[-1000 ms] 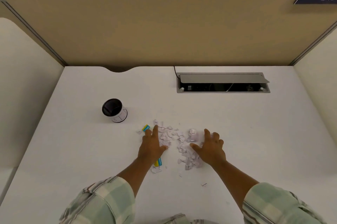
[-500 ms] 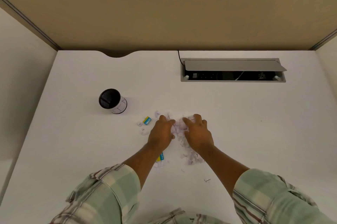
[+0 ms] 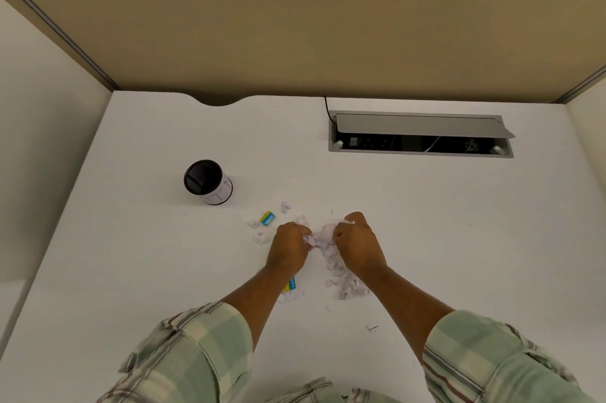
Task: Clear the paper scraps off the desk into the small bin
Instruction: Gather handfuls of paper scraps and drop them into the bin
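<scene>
A heap of small white paper scraps (image 3: 339, 274) lies on the white desk (image 3: 459, 238) in front of me. My left hand (image 3: 288, 250) and my right hand (image 3: 359, 247) rest side by side on the heap, both with fingers curled around scraps bunched between them. More loose scraps (image 3: 257, 235) sit to the left of my left hand, along with a blue and yellow scrap (image 3: 268, 218). Another blue and yellow scrap (image 3: 290, 284) shows under my left wrist. The small bin (image 3: 208, 181), a black mesh cup with a white label, stands upright to the upper left of the hands.
An open grey cable box (image 3: 421, 133) is sunk into the desk at the back right, with a black cable (image 3: 326, 106) running behind it. Tan partition walls close off the back and sides. A tiny dark fleck (image 3: 372, 328) lies near my right forearm.
Both hands went from flat and spread at the sides of the heap to close together, with fingers curled shut on scraps. The scraps were pushed into a tighter bunch.
</scene>
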Demonstrator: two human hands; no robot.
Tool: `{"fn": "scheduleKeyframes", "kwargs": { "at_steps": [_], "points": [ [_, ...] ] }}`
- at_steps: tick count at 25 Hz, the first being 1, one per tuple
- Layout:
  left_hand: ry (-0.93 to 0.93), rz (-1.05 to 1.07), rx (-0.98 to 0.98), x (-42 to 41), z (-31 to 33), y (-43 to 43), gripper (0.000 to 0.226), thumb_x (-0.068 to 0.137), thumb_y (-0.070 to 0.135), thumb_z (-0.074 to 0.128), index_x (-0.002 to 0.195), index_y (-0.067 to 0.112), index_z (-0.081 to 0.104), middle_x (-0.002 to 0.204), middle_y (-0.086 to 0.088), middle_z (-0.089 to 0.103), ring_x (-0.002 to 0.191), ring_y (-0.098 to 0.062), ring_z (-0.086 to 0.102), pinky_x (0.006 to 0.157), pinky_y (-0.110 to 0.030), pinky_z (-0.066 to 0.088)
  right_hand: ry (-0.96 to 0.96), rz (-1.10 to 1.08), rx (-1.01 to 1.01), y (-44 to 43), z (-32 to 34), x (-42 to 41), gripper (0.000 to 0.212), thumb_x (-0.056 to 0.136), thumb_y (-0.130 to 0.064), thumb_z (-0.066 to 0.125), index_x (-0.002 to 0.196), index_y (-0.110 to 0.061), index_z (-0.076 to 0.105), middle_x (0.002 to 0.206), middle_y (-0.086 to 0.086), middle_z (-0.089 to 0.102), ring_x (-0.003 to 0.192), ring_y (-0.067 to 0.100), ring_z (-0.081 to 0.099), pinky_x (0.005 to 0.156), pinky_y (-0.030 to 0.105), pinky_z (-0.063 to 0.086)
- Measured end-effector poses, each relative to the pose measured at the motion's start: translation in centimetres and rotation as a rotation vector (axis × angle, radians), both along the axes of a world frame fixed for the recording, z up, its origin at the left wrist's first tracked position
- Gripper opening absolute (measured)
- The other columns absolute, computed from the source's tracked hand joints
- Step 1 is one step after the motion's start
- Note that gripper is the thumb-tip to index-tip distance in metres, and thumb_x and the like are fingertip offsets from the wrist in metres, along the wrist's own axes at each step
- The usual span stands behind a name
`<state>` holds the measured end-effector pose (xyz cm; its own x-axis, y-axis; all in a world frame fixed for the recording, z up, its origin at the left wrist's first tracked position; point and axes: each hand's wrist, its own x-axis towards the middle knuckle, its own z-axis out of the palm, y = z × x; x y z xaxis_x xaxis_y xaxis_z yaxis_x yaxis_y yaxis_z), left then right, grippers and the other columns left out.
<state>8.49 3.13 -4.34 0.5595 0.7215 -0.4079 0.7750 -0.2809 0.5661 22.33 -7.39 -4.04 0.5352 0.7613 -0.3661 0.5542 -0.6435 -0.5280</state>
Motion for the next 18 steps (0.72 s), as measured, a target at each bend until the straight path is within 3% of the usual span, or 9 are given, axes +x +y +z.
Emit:
{"fn": "scheduleKeyframes", "kwargs": {
  "at_steps": [3, 5, 7, 10, 13, 16, 18],
  "points": [
    [-0.029, 0.048, -0.017, -0.6, 0.1, -0.4, 0.023, 0.084, 0.016, 0.08, 0.105, 0.007, 0.079, 0.108, -0.011, 0.077, 0.1, -0.023, 0.072, 0.087, -0.016, 0.048, 0.03, -0.029, 0.04, 0.0, 0.1, -0.3, 0.02, 0.09, -0.006, 0.053, 0.085, -0.014, 0.07, 0.112, 0.004, 0.05, 0.086, 0.019, 0.061, 0.073, 0.014, 0.046],
    [-0.044, 0.079, -0.043, -0.9, 0.2, -0.5, 0.024, 0.083, 0.015, 0.081, 0.106, 0.008, 0.079, 0.108, -0.01, 0.077, 0.101, -0.023, 0.073, 0.086, -0.015, 0.048, 0.043, -0.026, 0.031, 0.0, 0.1, -0.5, 0.021, 0.092, -0.009, 0.06, 0.109, -0.017, 0.067, 0.124, 0.004, 0.049, 0.098, 0.021, 0.064, 0.082, 0.016, 0.048],
    [-0.032, 0.093, -0.057, -0.9, 0.3, -0.8, 0.027, 0.084, 0.018, 0.081, 0.109, 0.008, 0.078, 0.111, -0.01, 0.076, 0.104, -0.022, 0.072, 0.091, -0.017, 0.05, 0.066, 0.024, -0.019, 0.0, -0.1, -0.7, 0.044, 0.092, -0.013, 0.066, 0.134, -0.021, 0.055, 0.137, 0.005, 0.044, 0.111, 0.024, 0.062, 0.089, 0.018, 0.046],
    [-0.021, 0.104, -0.074, -0.8, 0.5, -1.0, 0.034, 0.084, 0.023, 0.081, 0.115, 0.009, 0.076, 0.117, -0.009, 0.075, 0.108, -0.023, 0.071, 0.094, -0.017, 0.046, 0.083, 0.117, -0.053, 0.4, -0.2, -1.3, 0.057, 0.09, -0.024, 0.071, 0.143, -0.023, 0.048, 0.147, 0.007, 0.036, 0.122, 0.026, 0.057, 0.099, 0.025, 0.047],
    [-0.013, 0.114, -0.09, -0.6, 0.4, -0.9, 0.039, 0.086, 0.026, 0.078, 0.121, 0.01, 0.074, 0.123, -0.008, 0.073, 0.112, -0.022, 0.069, 0.104, -0.024, 0.05, 0.092, 0.151, -0.059, 0.8, -0.2, -1.7, 0.05, 0.086, -0.035, 0.074, 0.133, -0.022, 0.059, 0.146, 0.007, 0.037, 0.116, 0.028, 0.059, 0.102, 0.033, 0.05],
    [-0.021, 0.102, -0.088, -0.6, 0.4, -1.0, 0.035, 0.089, 0.028, 0.075, 0.121, 0.011, 0.074, 0.122, -0.007, 0.073, 0.11, -0.02, 0.069, 0.103, -0.023, 0.049, 0.036, 0.164, -0.056, 1.1, 0.0, -1.8, 0.007, 0.093, -0.028, 0.067, 0.094, -0.021, 0.069, 0.124, 0.004, 0.049, 0.09, 0.02, 0.061, 0.077, 0.015, 0.046],
    [-0.024, 0.11, -0.086, -0.8, 0.6, -1.1, 0.035, 0.089, 0.026, 0.075, 0.12, 0.011, 0.075, 0.123, -0.007, 0.073, 0.112, -0.021, 0.069, 0.105, -0.025, 0.05, -0.026, 0.159, -0.053, 1.1, -0.2, -1.8, 0.015, 0.096, -0.021, 0.061, 0.082, -0.018, 0.066, 0.108, 0.003, 0.05, 0.08, 0.017, 0.058, 0.065, 0.01, 0.038]
  ]
}}
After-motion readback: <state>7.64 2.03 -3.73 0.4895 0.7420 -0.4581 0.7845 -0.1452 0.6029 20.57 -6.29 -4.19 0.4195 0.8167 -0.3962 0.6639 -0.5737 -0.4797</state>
